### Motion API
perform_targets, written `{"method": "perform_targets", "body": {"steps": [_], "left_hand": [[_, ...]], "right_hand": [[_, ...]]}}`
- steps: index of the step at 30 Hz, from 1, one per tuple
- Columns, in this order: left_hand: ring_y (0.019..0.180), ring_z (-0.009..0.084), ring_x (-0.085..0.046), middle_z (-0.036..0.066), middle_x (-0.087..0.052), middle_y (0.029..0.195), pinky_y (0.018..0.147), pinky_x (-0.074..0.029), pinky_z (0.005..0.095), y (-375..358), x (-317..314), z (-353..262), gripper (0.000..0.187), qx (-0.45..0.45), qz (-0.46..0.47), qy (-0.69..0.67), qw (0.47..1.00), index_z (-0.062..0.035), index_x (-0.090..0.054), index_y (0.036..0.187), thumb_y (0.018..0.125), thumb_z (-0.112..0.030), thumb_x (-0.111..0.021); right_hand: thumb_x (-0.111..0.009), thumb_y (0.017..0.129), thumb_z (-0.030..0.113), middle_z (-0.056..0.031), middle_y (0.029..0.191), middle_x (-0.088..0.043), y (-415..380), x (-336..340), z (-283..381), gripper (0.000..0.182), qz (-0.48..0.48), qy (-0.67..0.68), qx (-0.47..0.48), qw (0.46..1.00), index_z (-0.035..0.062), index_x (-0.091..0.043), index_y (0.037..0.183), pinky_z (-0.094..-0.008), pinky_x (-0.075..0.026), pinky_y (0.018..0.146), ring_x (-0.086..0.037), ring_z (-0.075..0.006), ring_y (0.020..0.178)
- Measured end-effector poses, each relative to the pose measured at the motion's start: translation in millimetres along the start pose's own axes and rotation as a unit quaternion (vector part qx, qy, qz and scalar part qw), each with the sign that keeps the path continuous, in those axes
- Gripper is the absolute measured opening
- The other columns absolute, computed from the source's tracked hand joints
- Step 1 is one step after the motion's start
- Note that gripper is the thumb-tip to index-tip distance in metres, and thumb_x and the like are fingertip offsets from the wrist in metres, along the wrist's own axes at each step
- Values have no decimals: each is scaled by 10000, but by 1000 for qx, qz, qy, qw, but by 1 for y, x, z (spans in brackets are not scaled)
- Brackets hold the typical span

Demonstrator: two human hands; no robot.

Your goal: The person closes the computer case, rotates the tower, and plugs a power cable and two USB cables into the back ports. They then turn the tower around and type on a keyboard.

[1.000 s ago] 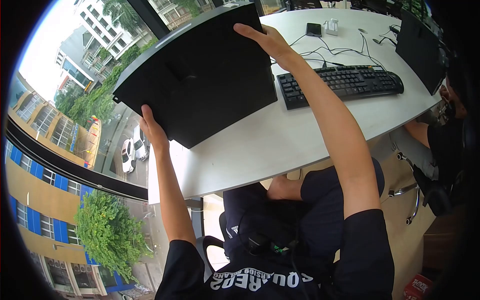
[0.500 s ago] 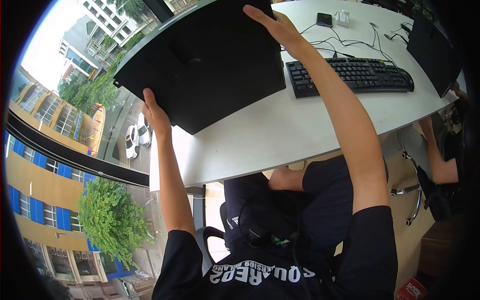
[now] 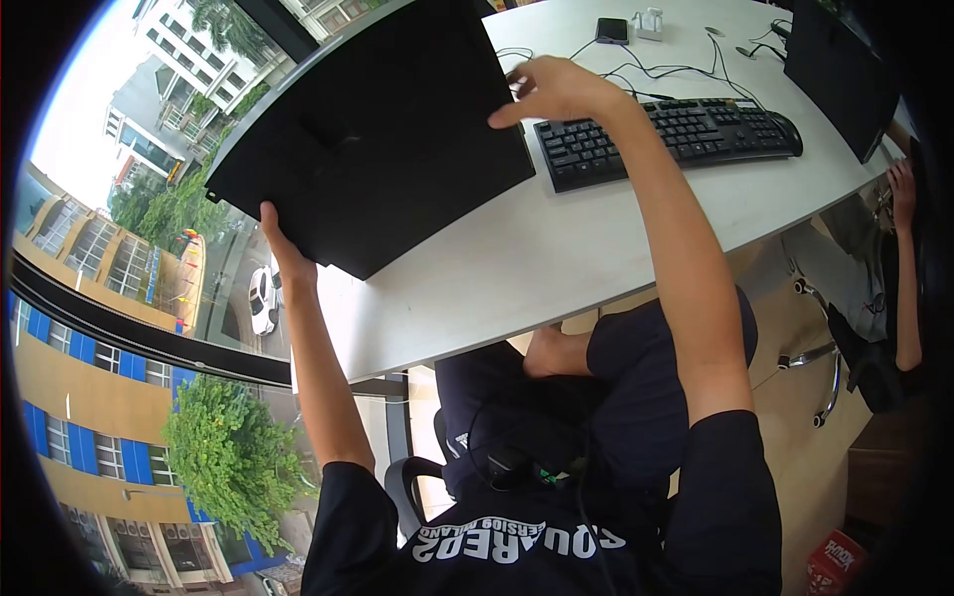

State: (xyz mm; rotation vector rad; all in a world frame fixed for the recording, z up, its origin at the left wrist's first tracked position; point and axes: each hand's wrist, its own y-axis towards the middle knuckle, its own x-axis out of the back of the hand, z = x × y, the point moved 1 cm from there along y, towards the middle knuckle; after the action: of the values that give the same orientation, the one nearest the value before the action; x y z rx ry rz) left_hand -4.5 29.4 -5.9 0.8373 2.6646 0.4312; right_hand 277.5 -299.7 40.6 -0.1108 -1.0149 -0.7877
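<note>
A large black panel (image 3: 397, 139), which looks like a monitor with a dark face, stands tilted over the desk's left part. My left hand (image 3: 286, 253) grips its lower left edge, the thumb lying on the dark face and the other fingers hidden behind. At the panel's right edge is my right hand (image 3: 561, 91), open, thumb and fingers spread, the thumb tip overlapping the edge in this view. Just below that hand lies a black keyboard (image 3: 676, 141), partly covered by my right forearm.
On the white desk (image 3: 467, 288) lie black cables (image 3: 661, 72), a dark phone-like device (image 3: 612, 31) and a white adapter (image 3: 649, 23). Another black panel (image 3: 840, 79) stands at the right. Beyond it shows another person's hand (image 3: 901, 194). A window borders the left side.
My right hand has come off the panel's upper right edge and moved down along it, its fingers spreading. The left hand keeps its grip. The whole view has shifted slightly.
</note>
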Motion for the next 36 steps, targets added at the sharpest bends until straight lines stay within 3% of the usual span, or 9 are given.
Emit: {"method": "perform_targets", "body": {"steps": [5,9,10,12,15,22,26,29,36], "left_hand": [[1404,311,-568,161,-563,1552,1207,-435,409,2,1,3,892,-12,-6,28,1000,-17,-453,1599,1027,-696,-546],[1410,315,-566,172,-564,1547,1206,-438,400,-5,-2,0,897,-15,2,23,1000,-4,-450,1597,1033,-697,-531],[1232,291,-689,201,-660,1399,1070,-555,366,-11,-7,-2,838,-44,-17,0,999,68,-523,1498,1032,-625,-595],[1230,289,-689,201,-666,1383,1068,-557,369,-22,-11,-8,837,-51,-37,18,998,70,-528,1493,1032,-625,-595],[1265,296,-668,193,-645,1414,1086,-545,377,-39,-8,-14,841,-56,-27,42,997,52,-513,1514,1039,-640,-565],[1190,295,-719,199,-663,1351,960,-644,378,-78,-22,-40,821,-89,-63,107,988,61,-545,1458,1028,-637,-582],[1242,324,-694,298,-594,1398,959,-654,375,-92,-26,-50,981,-78,-115,154,978,142,-405,1498,947,-602,-730],[1057,297,-758,217,-684,1228,906,-683,367,-87,-20,-44,864,-104,-180,185,961,93,-524,1385,927,-600,-760],[1150,282,-707,231,-638,1267,938,-644,353,-106,-36,-58,945,-100,-176,193,960,125,-452,1436,883,-538,-838]], "right_hand": [[-768,887,309,-197,1061,-802,-42,-8,39,316,-67,-124,-113,984,48,-829,1055,-463,-612,923,-771,-369,1055],[-732,866,246,-211,928,-795,-58,-40,95,219,-69,-30,-18,997,52,-832,890,-476,-632,844,-784,-394,941],[-738,860,236,-232,938,-790,-61,-52,106,223,-80,11,6,997,32,-815,812,-481,-639,804,-789,-394,911],[-773,862,266,-409,1034,-726,-66,-84,126,650,-113,24,13,993,-246,-646,1242,-419,-655,685,-797,-395,919],[-788,893,303,-525,1040,-647,-83,-116,143,959,-143,-25,76,986,-356,-340,1427,-428,-659,720,-782,-479,831],[-808,874,354,-648,1359,-386,-85,-127,139,1114,-62,89,80,991,-264,-191,1565,-456,-661,830,-655,-632,1173],[-805,843,476,-592,1516,-274,-71,-147,123,1201,-38,141,101,984,-145,-166,1648,-492,-609,979,-616,-627,1247],[-809,804,580,-530,1605,-220,-58,-157,112,1275,6,166,116,979,-81,-163,1682,-488,-562,1066,-615,-593,1278],[-855,628,815,-424,1710,-115,-50,-145,107,1566,107,194,100,970,-31,-102,1709,-467,-507,1145,-577,-525,1370]]}}
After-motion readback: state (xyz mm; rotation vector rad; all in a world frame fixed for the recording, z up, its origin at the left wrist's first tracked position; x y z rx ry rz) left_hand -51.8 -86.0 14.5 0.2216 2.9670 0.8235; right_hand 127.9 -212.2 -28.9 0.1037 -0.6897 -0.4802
